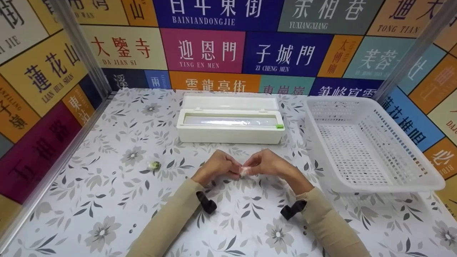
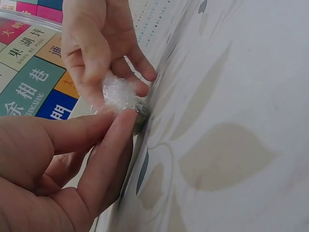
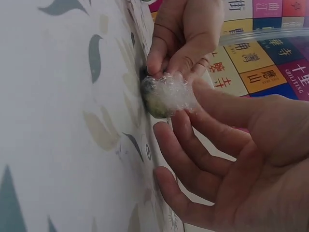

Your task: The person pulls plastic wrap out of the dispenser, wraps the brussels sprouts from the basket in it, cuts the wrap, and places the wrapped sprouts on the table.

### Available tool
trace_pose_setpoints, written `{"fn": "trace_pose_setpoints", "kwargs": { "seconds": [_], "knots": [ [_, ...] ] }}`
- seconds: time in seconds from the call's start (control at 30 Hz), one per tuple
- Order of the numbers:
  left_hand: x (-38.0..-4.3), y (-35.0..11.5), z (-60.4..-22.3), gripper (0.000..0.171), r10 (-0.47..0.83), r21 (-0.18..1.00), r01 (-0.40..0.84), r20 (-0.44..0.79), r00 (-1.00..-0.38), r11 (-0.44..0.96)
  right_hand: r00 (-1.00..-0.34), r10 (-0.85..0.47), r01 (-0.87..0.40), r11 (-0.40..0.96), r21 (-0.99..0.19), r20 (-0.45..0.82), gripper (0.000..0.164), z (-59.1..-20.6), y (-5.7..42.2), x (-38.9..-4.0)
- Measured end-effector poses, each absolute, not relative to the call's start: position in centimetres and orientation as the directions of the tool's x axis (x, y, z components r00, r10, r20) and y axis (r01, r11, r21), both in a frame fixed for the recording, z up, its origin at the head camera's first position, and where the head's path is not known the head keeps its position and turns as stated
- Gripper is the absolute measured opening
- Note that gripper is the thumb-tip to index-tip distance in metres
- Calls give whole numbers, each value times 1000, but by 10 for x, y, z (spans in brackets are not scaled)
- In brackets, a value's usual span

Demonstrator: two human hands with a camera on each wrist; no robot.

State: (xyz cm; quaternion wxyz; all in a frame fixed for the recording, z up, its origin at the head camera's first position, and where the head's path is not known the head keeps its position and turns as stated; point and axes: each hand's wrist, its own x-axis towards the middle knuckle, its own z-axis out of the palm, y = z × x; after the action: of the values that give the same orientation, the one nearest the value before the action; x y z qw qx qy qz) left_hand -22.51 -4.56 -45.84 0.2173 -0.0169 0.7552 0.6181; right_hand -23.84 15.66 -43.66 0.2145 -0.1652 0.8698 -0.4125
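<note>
Both hands meet over the tabletop, around a small round green item wrapped in bunched clear plastic film. My left hand pinches the wrapped item between thumb and fingertips, low against the table. From the other side, my right hand pinches the gathered film with thumb and index finger, its other fingers spread loosely. The film hides most of the item, so its exact kind cannot be told. Left of the hands, a second small green item lies on the table.
Behind the hands stands a white cling film dispenser with its lid raised and a green slider at its right end. A white perforated plastic basket sits on the right. The table wears a flower-patterned cover; sign-printed panels surround it.
</note>
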Motion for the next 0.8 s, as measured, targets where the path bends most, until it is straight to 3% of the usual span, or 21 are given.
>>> {"fn": "trace_pose_setpoints", "kwargs": {
  "seconds": [0.43, 0.53, 0.73, 0.8],
  "knots": [
    [-228, -51, -454, 15, 325, 919, -276, -362, -874, 282, -937, -283, -33, 657, -753, -205, 7, -441, 142, -237],
    [-228, -53, -454, 14, 325, 915, -278, -368, -871, 291, -925, -296, -6, 639, -769, -239, 7, -441, 144, -240],
    [-226, -51, -455, 13, 288, 920, -287, -360, -888, 266, -845, -400, 106, 526, -844, -356, 26, -441, 158, -250],
    [-226, -51, -454, 13, 279, 921, -288, -359, -891, 264, -827, -399, 165, 502, -849, -397, 26, -441, 162, -252]
  ]
}}
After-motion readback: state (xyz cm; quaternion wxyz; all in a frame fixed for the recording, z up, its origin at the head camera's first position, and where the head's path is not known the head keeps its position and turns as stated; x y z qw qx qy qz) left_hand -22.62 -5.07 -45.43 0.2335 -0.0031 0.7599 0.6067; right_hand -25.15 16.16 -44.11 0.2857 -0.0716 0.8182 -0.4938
